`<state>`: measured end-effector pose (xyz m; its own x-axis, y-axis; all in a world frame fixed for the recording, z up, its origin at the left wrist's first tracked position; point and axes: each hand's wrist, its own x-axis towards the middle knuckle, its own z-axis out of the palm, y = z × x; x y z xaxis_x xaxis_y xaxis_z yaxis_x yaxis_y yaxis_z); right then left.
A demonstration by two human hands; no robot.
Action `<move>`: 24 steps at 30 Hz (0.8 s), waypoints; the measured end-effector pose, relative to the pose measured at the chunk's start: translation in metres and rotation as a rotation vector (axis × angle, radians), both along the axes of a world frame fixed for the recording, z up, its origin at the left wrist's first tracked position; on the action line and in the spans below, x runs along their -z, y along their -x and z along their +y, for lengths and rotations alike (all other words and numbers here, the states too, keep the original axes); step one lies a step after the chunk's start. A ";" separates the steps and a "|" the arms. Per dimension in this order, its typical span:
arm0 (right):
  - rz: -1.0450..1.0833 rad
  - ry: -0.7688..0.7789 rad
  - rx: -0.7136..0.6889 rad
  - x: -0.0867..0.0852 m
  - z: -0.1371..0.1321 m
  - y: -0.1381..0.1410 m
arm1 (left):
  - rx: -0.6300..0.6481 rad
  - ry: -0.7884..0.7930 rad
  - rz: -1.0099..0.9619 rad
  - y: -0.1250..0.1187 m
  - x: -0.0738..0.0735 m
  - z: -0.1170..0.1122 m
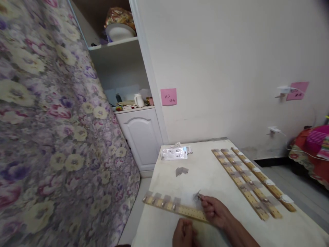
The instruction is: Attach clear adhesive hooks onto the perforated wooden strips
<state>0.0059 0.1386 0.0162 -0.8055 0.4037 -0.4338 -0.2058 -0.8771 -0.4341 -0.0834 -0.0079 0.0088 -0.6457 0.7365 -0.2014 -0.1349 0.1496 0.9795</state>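
Observation:
My right hand (215,210) is raised over the front half of the table, thumb and fingers pinched on a small shiny metal piece (198,196). A thin prong sticks up from that piece, but its exact kind is too small to tell. Just below and to the left, my left hand (183,232) is closed with its fingers curled, and whatever may be inside is hidden. In front of both hands lies a wooden strip with rows of holes (189,210). Several small metal pieces with greyish clear tabs sit along its left part; the right end passes behind my right hand.
Three more wooden strips (243,176) lie along the table's right side, bearing clear or white tabs. A pile of grey clear tabs (181,171) lies mid-table. Clear blister packs (174,153) rest at the back left. A floral curtain (64,137) hangs left; a wall stands behind.

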 end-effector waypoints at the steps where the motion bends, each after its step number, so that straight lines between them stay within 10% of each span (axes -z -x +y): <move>1: -0.010 -0.029 0.025 -0.001 -0.004 0.001 | 0.004 -0.011 0.013 0.000 -0.009 0.003; 8: -0.142 -0.583 0.132 -0.013 -0.022 0.002 | -0.021 -0.043 0.050 0.014 -0.042 0.030; 24: -0.237 -0.801 0.146 -0.004 -0.016 -0.004 | 0.010 -0.011 -0.001 0.001 -0.040 0.059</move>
<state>0.0100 0.1221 0.0205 -0.6451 0.7541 -0.1233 -0.1186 -0.2583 -0.9588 -0.0848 0.0510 0.0484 -0.6385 0.7448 -0.1939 -0.1342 0.1403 0.9810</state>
